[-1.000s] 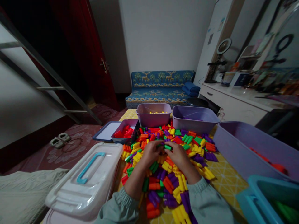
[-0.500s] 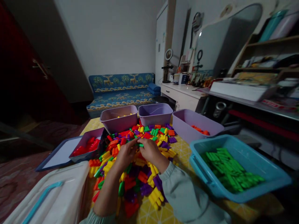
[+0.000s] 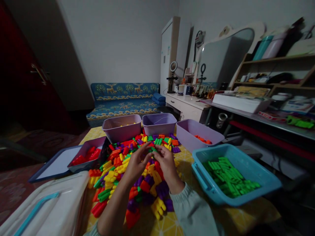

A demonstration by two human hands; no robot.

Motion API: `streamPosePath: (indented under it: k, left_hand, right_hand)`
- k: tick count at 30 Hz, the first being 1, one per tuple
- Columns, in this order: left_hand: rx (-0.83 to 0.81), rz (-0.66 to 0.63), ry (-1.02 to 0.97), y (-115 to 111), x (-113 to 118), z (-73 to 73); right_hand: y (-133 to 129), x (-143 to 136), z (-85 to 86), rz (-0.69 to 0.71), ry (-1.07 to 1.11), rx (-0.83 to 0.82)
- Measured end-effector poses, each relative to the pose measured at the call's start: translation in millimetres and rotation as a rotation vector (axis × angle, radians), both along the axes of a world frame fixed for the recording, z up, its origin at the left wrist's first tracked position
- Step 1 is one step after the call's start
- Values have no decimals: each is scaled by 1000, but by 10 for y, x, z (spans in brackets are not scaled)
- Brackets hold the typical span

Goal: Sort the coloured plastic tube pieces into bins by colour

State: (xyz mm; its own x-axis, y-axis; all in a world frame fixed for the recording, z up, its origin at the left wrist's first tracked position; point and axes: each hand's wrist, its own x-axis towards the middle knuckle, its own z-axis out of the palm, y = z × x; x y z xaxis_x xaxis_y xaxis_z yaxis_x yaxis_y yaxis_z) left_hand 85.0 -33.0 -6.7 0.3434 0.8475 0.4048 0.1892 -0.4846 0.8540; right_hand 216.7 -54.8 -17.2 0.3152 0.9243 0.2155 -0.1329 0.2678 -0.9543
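Over a heap of coloured plastic toy blocks, my two hands meet near the middle of the table. Between their fingertips is a small green toy block, partly covered by the fingers. My left hand curls towards it from the left, thumb and fingers closing at its end. My right hand pinches it from the other side. Red, yellow, purple, orange and green blocks lie loose beneath and around both hands. A yellow block rests on the cloth near my right wrist.
A blue basin with green blocks stands right. Behind the heap are three lilac bins; one bin contains orange pieces. At left are a box of red blocks, a white board and a white lid.
My view has shifted, so the bins and basin appear further left. My fingers have spread a little, and the green block between them shows more clearly.
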Motion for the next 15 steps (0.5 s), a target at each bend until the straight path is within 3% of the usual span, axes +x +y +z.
streamPosePath:
  k: [2, 4, 6, 8, 11, 15]
  left_hand:
    - [-22, 2, -21, 3, -15, -12]
    - [-12, 43, 23, 36, -46, -49]
    - [13, 81, 70, 78, -74, -93]
    - [27, 91, 93, 109, -88, -126]
    - [33, 84, 109, 124, -82, -150]
    - [60, 68, 135, 137, -82, -170]
  right_hand:
    - [-102, 101, 165, -82, 289, 46]
    - [-232, 251, 374, -273, 477, 222]
    - [-367, 406, 567, -421, 570, 419]
    - [-474, 513, 684, -456, 578, 487]
    - [-523, 529, 667, -418, 452, 384]
    - [-340, 357, 455, -308, 308, 137]
